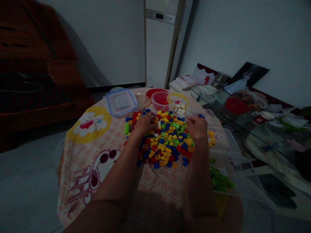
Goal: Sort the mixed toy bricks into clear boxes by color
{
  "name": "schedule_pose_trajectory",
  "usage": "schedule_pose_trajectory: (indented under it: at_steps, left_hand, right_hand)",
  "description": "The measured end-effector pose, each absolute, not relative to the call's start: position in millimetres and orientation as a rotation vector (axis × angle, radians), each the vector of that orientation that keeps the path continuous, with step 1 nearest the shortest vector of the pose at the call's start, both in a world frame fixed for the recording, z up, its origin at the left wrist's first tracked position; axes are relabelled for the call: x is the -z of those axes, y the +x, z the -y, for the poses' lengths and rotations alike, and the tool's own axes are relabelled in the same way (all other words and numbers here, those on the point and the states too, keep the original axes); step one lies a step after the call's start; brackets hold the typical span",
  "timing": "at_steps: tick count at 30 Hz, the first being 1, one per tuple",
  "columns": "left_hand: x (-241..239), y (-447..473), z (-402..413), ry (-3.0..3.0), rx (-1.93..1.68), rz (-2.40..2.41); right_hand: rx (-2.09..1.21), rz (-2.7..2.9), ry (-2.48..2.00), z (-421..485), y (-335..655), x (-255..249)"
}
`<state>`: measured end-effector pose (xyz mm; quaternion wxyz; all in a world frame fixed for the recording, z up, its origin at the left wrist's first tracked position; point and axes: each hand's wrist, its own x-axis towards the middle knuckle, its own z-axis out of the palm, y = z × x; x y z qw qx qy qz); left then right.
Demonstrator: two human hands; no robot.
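Note:
A heap of small coloured building bricks (167,139), red, yellow, blue and green, lies on a round table under a pink cartoon-print cloth (97,155). My left hand (145,124) rests on the heap's far left part, fingers curled among the bricks. My right hand (197,127) hovers over the heap's right edge with fingers bent; whether either hand holds a brick cannot be made out. To the right, clear containers hold sorted bricks: yellow ones (212,135) and green ones (220,179).
Behind the heap stand a clear lid with blue rim (120,101), a red bowl (160,100), a red lid (155,92) and white bricks (179,108). A cluttered glass table (255,129) stands at right, dark wooden furniture (36,81) at left.

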<state>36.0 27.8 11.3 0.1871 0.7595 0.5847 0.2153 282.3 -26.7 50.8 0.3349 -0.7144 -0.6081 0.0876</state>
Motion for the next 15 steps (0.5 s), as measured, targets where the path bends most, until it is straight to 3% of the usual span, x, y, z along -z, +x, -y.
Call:
schedule_pose_trajectory:
  at_steps: [10,15]
  left_hand:
    - [-7.1,43.6,-24.3,2.081,-0.682,-1.574]
    - [-5.9,42.0,-28.4,1.99,-0.794,-1.348]
  right_hand:
    - [-0.268,1.766,-1.849,24.8,256.0,-50.7]
    - [-0.451,1.8,-1.753,19.9,241.4,-40.2]
